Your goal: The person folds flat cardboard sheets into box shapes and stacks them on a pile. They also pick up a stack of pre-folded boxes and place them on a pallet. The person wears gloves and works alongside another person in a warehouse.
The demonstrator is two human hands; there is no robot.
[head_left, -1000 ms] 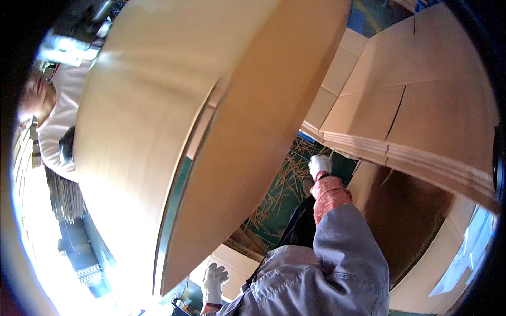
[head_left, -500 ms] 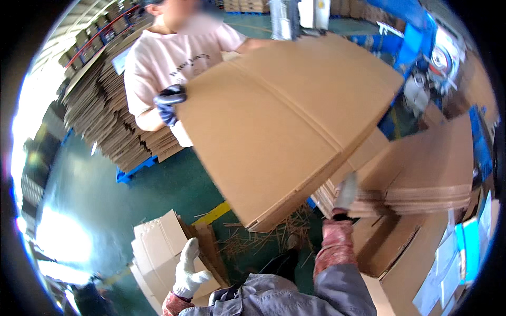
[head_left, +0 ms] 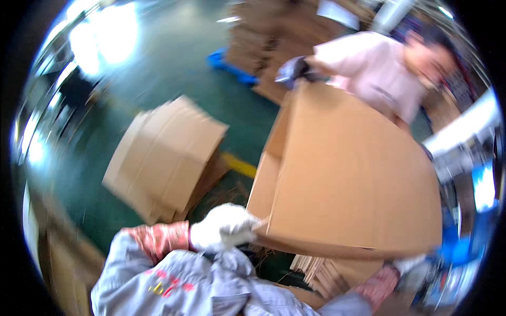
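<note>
A large folded cardboard box [head_left: 358, 174] is held up in front of me, its left side gaping a little. My left hand [head_left: 224, 226], in a white glove, is closed on its near left corner. Near the box's right front edge is my right hand [head_left: 414, 263], smeared by motion; its fingers and anything in them cannot be made out. A co-worker's gloved hand [head_left: 298, 71] grips the far left corner of the box.
The co-worker [head_left: 369, 68] stands beyond the box. Flattened cardboard [head_left: 163, 158] lies on the green floor at left. A stack of cardboard [head_left: 263, 42] on a blue pallet [head_left: 229, 66] stands behind. Cut cardboard edges [head_left: 321, 274] show below the box.
My left hand has gone from open and apart to gripping the box corner. The view has swung left, and the box is nearer. The blade seen in my right hand no longer shows.
</note>
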